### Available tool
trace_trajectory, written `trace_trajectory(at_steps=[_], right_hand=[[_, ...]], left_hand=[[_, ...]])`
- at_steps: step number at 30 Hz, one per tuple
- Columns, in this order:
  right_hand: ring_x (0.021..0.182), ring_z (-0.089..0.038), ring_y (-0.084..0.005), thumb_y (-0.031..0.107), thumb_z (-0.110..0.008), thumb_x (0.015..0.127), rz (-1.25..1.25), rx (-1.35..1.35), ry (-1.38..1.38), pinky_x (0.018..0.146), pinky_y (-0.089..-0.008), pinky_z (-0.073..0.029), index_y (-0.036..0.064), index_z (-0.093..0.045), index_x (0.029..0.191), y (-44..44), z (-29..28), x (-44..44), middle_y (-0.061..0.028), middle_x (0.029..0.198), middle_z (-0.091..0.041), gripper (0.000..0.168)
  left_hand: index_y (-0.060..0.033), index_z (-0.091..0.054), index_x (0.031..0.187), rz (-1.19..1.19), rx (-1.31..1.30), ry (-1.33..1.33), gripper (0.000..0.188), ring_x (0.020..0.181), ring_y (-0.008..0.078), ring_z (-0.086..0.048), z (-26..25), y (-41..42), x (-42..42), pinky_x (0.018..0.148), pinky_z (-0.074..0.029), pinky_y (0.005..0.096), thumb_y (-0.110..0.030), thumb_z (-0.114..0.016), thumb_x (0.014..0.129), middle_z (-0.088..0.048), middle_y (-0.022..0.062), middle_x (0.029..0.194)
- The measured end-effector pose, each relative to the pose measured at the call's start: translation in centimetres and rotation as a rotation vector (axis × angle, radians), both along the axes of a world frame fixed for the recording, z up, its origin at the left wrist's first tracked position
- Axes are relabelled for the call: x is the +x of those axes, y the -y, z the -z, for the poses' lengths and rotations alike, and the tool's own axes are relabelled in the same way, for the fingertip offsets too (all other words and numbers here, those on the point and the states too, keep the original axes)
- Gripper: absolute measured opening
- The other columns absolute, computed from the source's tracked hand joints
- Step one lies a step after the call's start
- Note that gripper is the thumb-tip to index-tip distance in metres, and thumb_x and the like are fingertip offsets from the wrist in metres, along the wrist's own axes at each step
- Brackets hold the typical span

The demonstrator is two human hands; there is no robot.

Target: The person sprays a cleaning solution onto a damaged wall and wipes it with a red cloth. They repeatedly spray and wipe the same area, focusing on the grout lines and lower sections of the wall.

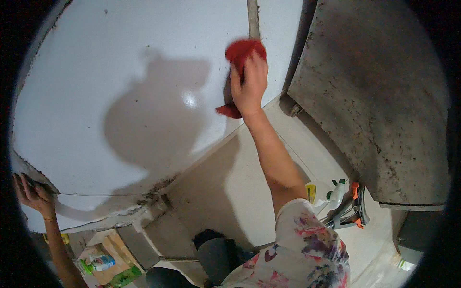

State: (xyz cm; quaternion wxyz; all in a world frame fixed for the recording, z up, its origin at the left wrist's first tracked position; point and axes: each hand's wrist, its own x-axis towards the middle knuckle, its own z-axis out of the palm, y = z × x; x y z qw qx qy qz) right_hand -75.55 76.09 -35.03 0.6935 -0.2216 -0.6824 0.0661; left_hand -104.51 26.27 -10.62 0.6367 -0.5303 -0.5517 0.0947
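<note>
My right hand (252,86) presses a red cloth (242,50) against a glossy white wall (86,79). The cloth spreads above the fingers, and another end hangs below the wrist side. Just above it, a narrow greyish strip (253,19) runs up the white surface. At the far left, my left hand (35,196) rests on the wall's rough edge, fingers spread and nothing visible in them. A dark, dirty patch (158,189) marks the wall's lower corner.
A large stained grey panel (371,90) stands at right. On the tiled floor (205,194) are a white bottle with green parts (338,196), a yellow item (310,193) and a flat mop head with orange clips (354,210). Lower left holds a green bottle (124,276) and blue-white bottle (103,263).
</note>
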Motion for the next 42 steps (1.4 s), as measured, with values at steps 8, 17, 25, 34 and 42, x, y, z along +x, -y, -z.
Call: trace_trajectory(at_steps=[8, 17, 25, 34, 42], right_hand=[[0.100, -0.052, -0.0368, -0.003, -0.064, 0.069, 0.032, -0.186, -0.054, 0.086, -0.0409, -0.044, 0.000, -0.059, 0.096, -0.3, 4.2, 0.6, -0.0188, 0.111, -0.054, 0.027], [0.094, -0.051, -0.0360, -0.003, -0.064, 0.065, 0.047, 0.034, -0.070, 0.078, -0.0399, -0.044, 0.002, -0.060, 0.093, -0.3, -5.6, -0.2, -0.0162, 0.108, -0.054, 0.028], [0.089, -0.057, -0.0314, 0.003, -0.062, 0.077, -0.180, -0.508, -0.054, 0.080, -0.0363, -0.046, 0.001, -0.058, 0.100, -2.4, 0.3, 4.2, -0.0159, 0.094, -0.059, 0.024], [0.090, -0.054, -0.0335, -0.002, -0.061, 0.073, 0.042, -0.323, 0.069, 0.075, -0.0393, -0.046, 0.004, -0.057, 0.096, -4.8, 4.3, 4.6, -0.0140, 0.093, -0.054, 0.025], [0.092, -0.054, -0.0331, -0.001, -0.062, 0.071, 0.031, -0.201, -0.002, 0.077, -0.0384, -0.046, 0.005, -0.058, 0.097, -6.4, -2.5, 3.9, -0.0137, 0.097, -0.056, 0.027]], left_hand=[[-0.0007, -0.044, 0.131, -0.005, -0.003, 0.020, 0.046, 0.126, 0.0422, -0.037, -0.3, -2.8, 2.9, 0.103, -0.028, 0.0517, -0.029, -0.036, 0.095, -0.040, 0.0218, 0.137], [-0.0008, -0.043, 0.131, -0.030, -0.003, 0.001, 0.046, 0.127, 0.0406, -0.036, -0.7, -2.4, 3.4, 0.104, -0.025, 0.0527, -0.027, -0.037, 0.094, -0.039, 0.0220, 0.137], [-0.0006, -0.042, 0.132, 0.008, 0.008, -0.006, 0.044, 0.128, 0.0402, -0.034, -0.5, -3.2, 4.0, 0.104, -0.024, 0.0521, -0.025, -0.037, 0.095, -0.038, 0.0217, 0.139], [-0.0005, -0.042, 0.132, 0.056, -0.024, -0.009, 0.046, 0.129, 0.0410, -0.032, -0.9, -3.7, 3.5, 0.105, -0.024, 0.0522, -0.027, -0.037, 0.095, -0.037, 0.0220, 0.139], [-0.0030, -0.046, 0.130, 0.013, 0.015, 0.071, 0.042, 0.121, 0.0399, -0.041, -0.2, -1.5, 2.1, 0.101, -0.031, 0.0494, -0.027, -0.038, 0.096, -0.043, 0.0200, 0.134]])
